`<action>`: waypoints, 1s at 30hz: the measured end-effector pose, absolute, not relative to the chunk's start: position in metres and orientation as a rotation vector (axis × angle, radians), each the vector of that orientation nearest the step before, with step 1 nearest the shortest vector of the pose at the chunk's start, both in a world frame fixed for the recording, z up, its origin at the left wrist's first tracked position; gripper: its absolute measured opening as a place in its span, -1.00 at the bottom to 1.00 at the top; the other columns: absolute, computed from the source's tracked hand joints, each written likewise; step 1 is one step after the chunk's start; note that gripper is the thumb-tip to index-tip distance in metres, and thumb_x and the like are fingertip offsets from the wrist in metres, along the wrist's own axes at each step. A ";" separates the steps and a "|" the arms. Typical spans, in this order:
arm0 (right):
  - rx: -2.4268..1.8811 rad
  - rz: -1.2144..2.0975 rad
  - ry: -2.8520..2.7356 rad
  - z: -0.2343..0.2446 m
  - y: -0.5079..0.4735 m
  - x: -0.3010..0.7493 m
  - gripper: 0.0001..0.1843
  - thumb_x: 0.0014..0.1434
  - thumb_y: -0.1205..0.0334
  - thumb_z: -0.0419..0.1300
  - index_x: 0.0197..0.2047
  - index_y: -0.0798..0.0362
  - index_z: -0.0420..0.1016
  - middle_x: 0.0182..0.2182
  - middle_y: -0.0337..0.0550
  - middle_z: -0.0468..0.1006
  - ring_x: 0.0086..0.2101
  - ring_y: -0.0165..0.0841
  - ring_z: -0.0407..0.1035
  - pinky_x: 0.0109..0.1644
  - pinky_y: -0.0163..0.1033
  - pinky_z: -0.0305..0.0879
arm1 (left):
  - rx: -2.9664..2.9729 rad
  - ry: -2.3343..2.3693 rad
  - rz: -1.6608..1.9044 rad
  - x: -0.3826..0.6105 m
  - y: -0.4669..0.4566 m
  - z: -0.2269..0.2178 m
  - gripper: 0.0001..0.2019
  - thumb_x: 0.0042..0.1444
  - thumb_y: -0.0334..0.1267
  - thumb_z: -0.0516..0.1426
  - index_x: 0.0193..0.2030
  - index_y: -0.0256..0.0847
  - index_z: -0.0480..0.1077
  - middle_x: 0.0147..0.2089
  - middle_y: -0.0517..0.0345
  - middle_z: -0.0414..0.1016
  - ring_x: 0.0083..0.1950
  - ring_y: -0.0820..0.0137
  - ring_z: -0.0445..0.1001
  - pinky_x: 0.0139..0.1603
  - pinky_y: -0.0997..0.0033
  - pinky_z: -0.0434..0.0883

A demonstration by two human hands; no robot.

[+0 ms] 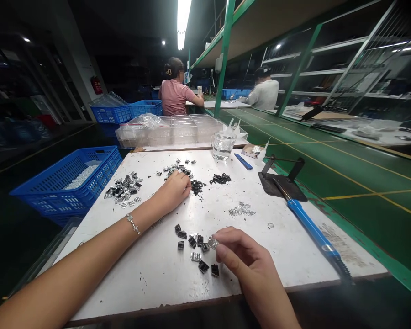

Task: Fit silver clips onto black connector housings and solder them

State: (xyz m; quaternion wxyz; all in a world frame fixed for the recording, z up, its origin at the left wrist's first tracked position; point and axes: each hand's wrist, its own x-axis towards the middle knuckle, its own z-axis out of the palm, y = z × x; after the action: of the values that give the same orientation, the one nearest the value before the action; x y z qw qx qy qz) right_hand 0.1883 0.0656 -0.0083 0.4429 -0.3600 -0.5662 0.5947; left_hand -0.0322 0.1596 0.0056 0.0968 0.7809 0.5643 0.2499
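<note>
Specked white tabletop (pixel 150 297) beneath small metal parts (pixel 196 257), yellow-lined green floor (pixel 329 160) alongside.

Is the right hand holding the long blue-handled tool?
No, the right hand pinches a small silver metal piece between thumb and fingers.

Head-height view, forward and down

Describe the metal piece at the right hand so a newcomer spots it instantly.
On the white table, find the right hand. Pinched at its fingertips is the metal piece: silver, and held, while the small parts beside it lie loose.
</note>
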 end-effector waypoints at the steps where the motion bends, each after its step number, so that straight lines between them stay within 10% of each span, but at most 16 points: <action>1: -0.896 1.475 -1.395 -0.008 0.066 0.189 -0.91 0.10 0.17 0.31 -0.29 -0.06 0.57 -0.27 -0.24 0.51 -0.26 -0.39 0.41 -0.22 -0.38 0.36 | 2.292 1.673 0.760 -0.032 0.159 0.007 -0.87 0.14 -0.33 0.02 -0.39 -0.21 0.35 -0.30 0.03 0.40 -0.13 0.21 0.28 -0.07 0.16 0.30; 8: -0.982 1.437 -1.332 -0.009 0.066 0.189 -0.81 0.09 0.06 0.30 -0.28 -0.03 0.56 -0.34 -0.22 0.51 -0.38 -0.41 0.36 -0.30 -0.37 0.32 | 2.026 1.583 0.882 -0.024 0.131 0.027 -0.91 0.10 -0.27 0.11 -0.36 -0.20 0.39 -0.39 0.14 0.47 -0.38 0.42 0.39 -0.35 0.38 0.39; 30: -0.935 1.546 -1.074 -0.011 0.069 0.190 -0.78 0.08 0.08 0.32 -0.24 0.01 0.55 -0.53 -0.31 0.39 -0.45 -0.46 0.26 -0.29 -0.35 0.21 | 1.384 1.096 0.887 0.005 0.081 0.040 -0.87 0.10 -0.15 0.23 -0.23 -0.09 0.50 -0.23 0.19 0.62 -0.14 0.38 0.54 -0.08 0.38 0.43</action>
State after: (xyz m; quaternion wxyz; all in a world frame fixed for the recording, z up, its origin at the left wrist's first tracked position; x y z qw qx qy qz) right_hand 0.1897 0.0687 -0.0110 0.4968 -0.3861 -0.4434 0.6384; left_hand 0.0045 0.0814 0.0403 0.5507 0.5848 0.4631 0.3747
